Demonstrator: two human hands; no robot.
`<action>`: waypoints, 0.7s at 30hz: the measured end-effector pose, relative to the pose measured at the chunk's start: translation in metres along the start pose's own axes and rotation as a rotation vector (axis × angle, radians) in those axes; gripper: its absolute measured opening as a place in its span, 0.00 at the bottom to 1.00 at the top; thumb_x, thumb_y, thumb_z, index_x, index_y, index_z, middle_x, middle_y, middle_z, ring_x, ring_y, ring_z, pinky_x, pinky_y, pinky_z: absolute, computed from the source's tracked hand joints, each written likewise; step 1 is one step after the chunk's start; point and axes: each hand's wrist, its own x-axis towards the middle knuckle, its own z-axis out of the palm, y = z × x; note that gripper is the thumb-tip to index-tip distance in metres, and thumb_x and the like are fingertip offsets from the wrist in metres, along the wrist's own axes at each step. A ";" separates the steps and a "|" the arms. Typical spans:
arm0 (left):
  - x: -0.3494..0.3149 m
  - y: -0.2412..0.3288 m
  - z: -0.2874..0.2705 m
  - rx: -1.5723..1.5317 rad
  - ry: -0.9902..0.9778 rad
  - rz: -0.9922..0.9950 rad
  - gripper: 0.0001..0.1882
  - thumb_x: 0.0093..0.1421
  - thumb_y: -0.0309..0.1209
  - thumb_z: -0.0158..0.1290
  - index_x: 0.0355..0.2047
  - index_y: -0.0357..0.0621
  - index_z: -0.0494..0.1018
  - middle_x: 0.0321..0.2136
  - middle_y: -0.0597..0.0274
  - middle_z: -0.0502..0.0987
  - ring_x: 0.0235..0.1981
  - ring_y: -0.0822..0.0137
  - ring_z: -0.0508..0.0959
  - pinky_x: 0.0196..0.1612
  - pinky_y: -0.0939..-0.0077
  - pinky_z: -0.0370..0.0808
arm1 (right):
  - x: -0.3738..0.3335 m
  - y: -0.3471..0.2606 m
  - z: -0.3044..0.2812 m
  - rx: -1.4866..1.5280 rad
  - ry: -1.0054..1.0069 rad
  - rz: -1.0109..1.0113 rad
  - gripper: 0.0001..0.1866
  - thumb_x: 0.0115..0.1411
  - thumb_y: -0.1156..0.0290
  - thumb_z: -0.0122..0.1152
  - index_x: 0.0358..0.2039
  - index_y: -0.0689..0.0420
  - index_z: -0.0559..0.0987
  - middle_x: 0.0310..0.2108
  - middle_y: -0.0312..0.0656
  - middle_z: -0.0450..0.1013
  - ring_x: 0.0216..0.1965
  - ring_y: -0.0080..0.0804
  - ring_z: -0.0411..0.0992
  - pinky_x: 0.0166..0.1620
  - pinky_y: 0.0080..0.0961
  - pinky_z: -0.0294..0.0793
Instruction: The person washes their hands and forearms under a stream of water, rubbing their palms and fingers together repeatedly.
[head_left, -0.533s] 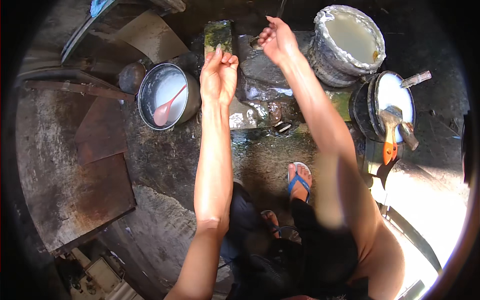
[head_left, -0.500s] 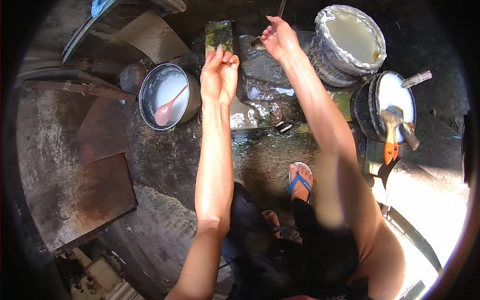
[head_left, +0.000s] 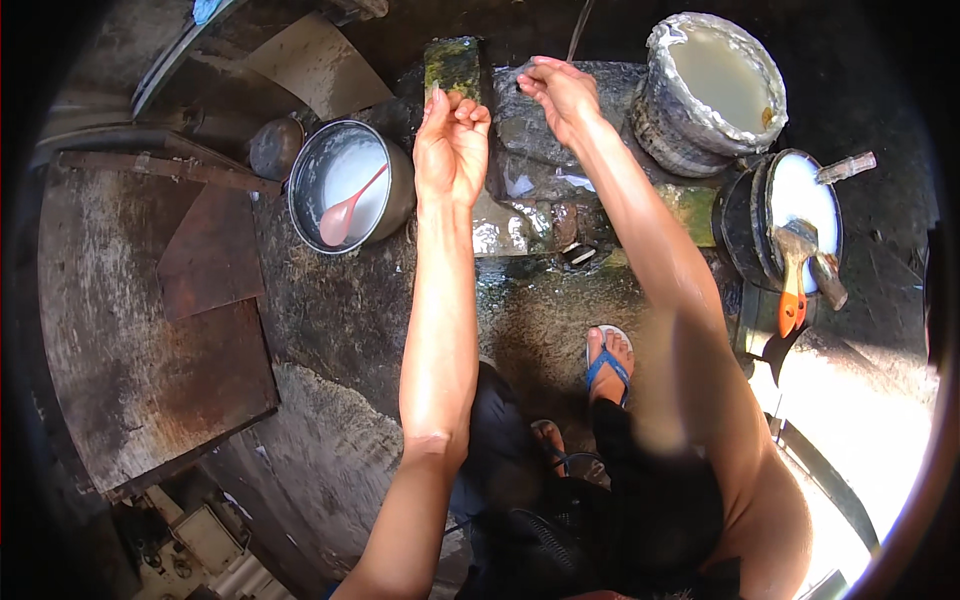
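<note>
My left hand [head_left: 450, 150] is held palm up, fingers curled in and thumb raised. Just beyond it is a mossy green block [head_left: 453, 66]; whatever the fingers hold, if anything, does not show. Over a wet grey slab [head_left: 520, 120], my right hand [head_left: 565, 98] has its fingers drawn together in a pinch. A small dark spot shows at its fingertips, too unclear to name. Behind that hand rises a thin rod [head_left: 579, 30]; whether they touch, I cannot tell.
Left of my hands stands a metal pot [head_left: 400, 195] of white liquid with a pink spoon [head_left: 338, 222]. On the right are a crusted bucket [head_left: 665, 125] of cloudy liquid and a dark bucket [head_left: 745, 235] of white liquid, a paintbrush [head_left: 793, 290] across it. Wooden boards [head_left: 130, 350] lie left.
The whole view has shifted slightly, so things sit a little farther right. My right hand has come slightly nearer, its fingers more closely pinched. My left hand keeps nearly the same curled pose.
</note>
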 end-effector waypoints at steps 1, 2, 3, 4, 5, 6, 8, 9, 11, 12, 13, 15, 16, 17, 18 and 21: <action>0.000 -0.001 0.002 -0.002 0.001 -0.001 0.10 0.68 0.29 0.49 0.28 0.50 0.65 0.25 0.68 0.66 0.29 0.74 0.66 0.38 0.75 0.67 | -0.002 0.001 -0.001 -0.002 0.001 0.000 0.13 0.55 0.84 0.59 0.42 0.69 0.73 0.30 0.46 0.76 0.30 0.31 0.78 0.33 0.21 0.79; 0.000 -0.002 0.005 -0.001 0.040 -0.005 0.11 0.69 0.33 0.48 0.28 0.49 0.64 0.25 0.67 0.66 0.28 0.72 0.66 0.38 0.73 0.66 | -0.005 0.001 -0.002 -0.034 -0.016 -0.005 0.14 0.54 0.83 0.61 0.42 0.69 0.73 0.30 0.45 0.76 0.30 0.29 0.77 0.33 0.20 0.78; 0.000 -0.002 0.007 -0.001 0.079 -0.010 0.13 0.70 0.38 0.46 0.28 0.48 0.64 0.24 0.67 0.66 0.28 0.71 0.65 0.38 0.72 0.66 | -0.007 0.002 -0.002 -0.065 -0.034 -0.010 0.15 0.53 0.82 0.62 0.42 0.69 0.74 0.29 0.44 0.76 0.29 0.27 0.77 0.34 0.19 0.77; -0.003 -0.002 0.009 -0.002 0.079 -0.011 0.13 0.70 0.38 0.46 0.28 0.48 0.64 0.24 0.67 0.66 0.28 0.71 0.65 0.38 0.72 0.66 | -0.010 0.002 -0.002 -0.067 -0.033 -0.009 0.15 0.53 0.82 0.62 0.42 0.69 0.74 0.29 0.44 0.76 0.29 0.27 0.77 0.34 0.19 0.77; -0.005 -0.002 0.010 -0.063 0.067 -0.023 0.17 0.69 0.43 0.44 0.27 0.47 0.63 0.23 0.65 0.64 0.28 0.69 0.64 0.38 0.70 0.64 | -0.014 0.002 -0.001 -0.077 -0.071 -0.042 0.16 0.52 0.81 0.64 0.42 0.68 0.74 0.29 0.43 0.76 0.28 0.26 0.76 0.33 0.18 0.76; -0.006 -0.001 0.012 -0.125 0.055 -0.035 0.21 0.69 0.48 0.41 0.26 0.45 0.62 0.23 0.64 0.62 0.28 0.67 0.63 0.39 0.68 0.62 | -0.016 0.002 0.000 -0.087 -0.108 -0.075 0.17 0.51 0.81 0.66 0.42 0.67 0.74 0.29 0.42 0.76 0.28 0.24 0.75 0.33 0.17 0.75; -0.007 0.002 0.012 -0.173 0.031 -0.062 0.27 0.67 0.55 0.37 0.25 0.45 0.62 0.22 0.63 0.61 0.28 0.64 0.62 0.38 0.67 0.60 | -0.020 0.001 0.004 -0.139 -0.118 -0.087 0.18 0.50 0.80 0.68 0.42 0.67 0.75 0.29 0.42 0.77 0.27 0.22 0.74 0.33 0.16 0.74; -0.009 0.003 0.012 -0.168 0.023 -0.052 0.28 0.67 0.57 0.36 0.25 0.45 0.62 0.22 0.63 0.60 0.27 0.64 0.61 0.38 0.67 0.59 | -0.022 0.000 0.006 -0.155 -0.150 -0.114 0.18 0.50 0.81 0.68 0.42 0.67 0.75 0.30 0.42 0.77 0.27 0.22 0.74 0.33 0.16 0.74; -0.010 0.005 0.012 -0.161 0.015 -0.040 0.29 0.67 0.58 0.35 0.25 0.45 0.61 0.21 0.63 0.60 0.27 0.64 0.60 0.37 0.67 0.58 | -0.026 0.000 0.008 -0.170 -0.184 -0.141 0.18 0.51 0.81 0.68 0.43 0.68 0.75 0.30 0.42 0.77 0.27 0.22 0.73 0.33 0.16 0.74; -0.011 0.006 0.012 -0.169 0.005 -0.046 0.30 0.66 0.59 0.34 0.24 0.45 0.61 0.21 0.64 0.58 0.26 0.65 0.59 0.37 0.67 0.57 | -0.028 -0.001 0.009 -0.141 -0.222 -0.098 0.18 0.51 0.82 0.67 0.43 0.68 0.74 0.31 0.43 0.77 0.28 0.23 0.75 0.33 0.17 0.75; -0.012 0.006 0.013 -0.177 -0.005 -0.053 0.31 0.66 0.60 0.33 0.23 0.45 0.61 0.21 0.64 0.57 0.26 0.65 0.58 0.36 0.67 0.56 | -0.028 -0.002 0.009 -0.112 -0.259 -0.058 0.19 0.51 0.82 0.66 0.44 0.68 0.74 0.32 0.44 0.77 0.30 0.25 0.76 0.34 0.18 0.75; -0.013 0.007 0.014 -0.170 -0.002 -0.052 0.31 0.66 0.60 0.33 0.22 0.45 0.60 0.20 0.64 0.57 0.26 0.65 0.58 0.36 0.67 0.56 | -0.028 -0.001 0.013 -0.080 -0.250 -0.028 0.18 0.52 0.83 0.64 0.45 0.68 0.74 0.33 0.46 0.77 0.31 0.27 0.77 0.35 0.19 0.77; -0.013 0.008 0.015 -0.166 0.001 -0.052 0.31 0.66 0.60 0.33 0.22 0.45 0.60 0.20 0.64 0.56 0.25 0.65 0.57 0.36 0.68 0.56 | -0.027 -0.001 0.014 -0.049 -0.240 0.000 0.17 0.54 0.84 0.62 0.46 0.69 0.73 0.33 0.47 0.78 0.33 0.30 0.78 0.36 0.21 0.78; -0.014 0.009 0.015 -0.164 -0.001 -0.050 0.31 0.66 0.60 0.33 0.22 0.45 0.60 0.20 0.64 0.56 0.25 0.65 0.57 0.36 0.68 0.56 | -0.025 -0.002 0.015 -0.048 -0.243 0.000 0.17 0.54 0.84 0.62 0.46 0.69 0.73 0.33 0.47 0.78 0.33 0.30 0.78 0.36 0.21 0.78; -0.014 0.010 0.016 -0.160 -0.002 -0.050 0.31 0.66 0.61 0.33 0.22 0.45 0.60 0.20 0.64 0.56 0.25 0.65 0.57 0.36 0.68 0.56 | -0.023 -0.004 0.017 0.000 -0.202 0.008 0.16 0.57 0.82 0.59 0.46 0.69 0.73 0.35 0.50 0.78 0.35 0.33 0.78 0.37 0.22 0.78; -0.014 0.003 0.019 -0.182 0.039 -0.058 0.32 0.65 0.63 0.34 0.21 0.46 0.58 0.19 0.65 0.56 0.24 0.65 0.56 0.34 0.68 0.56 | -0.007 -0.012 0.004 0.081 -0.048 0.015 0.14 0.62 0.76 0.53 0.47 0.69 0.72 0.37 0.54 0.77 0.37 0.37 0.79 0.39 0.25 0.79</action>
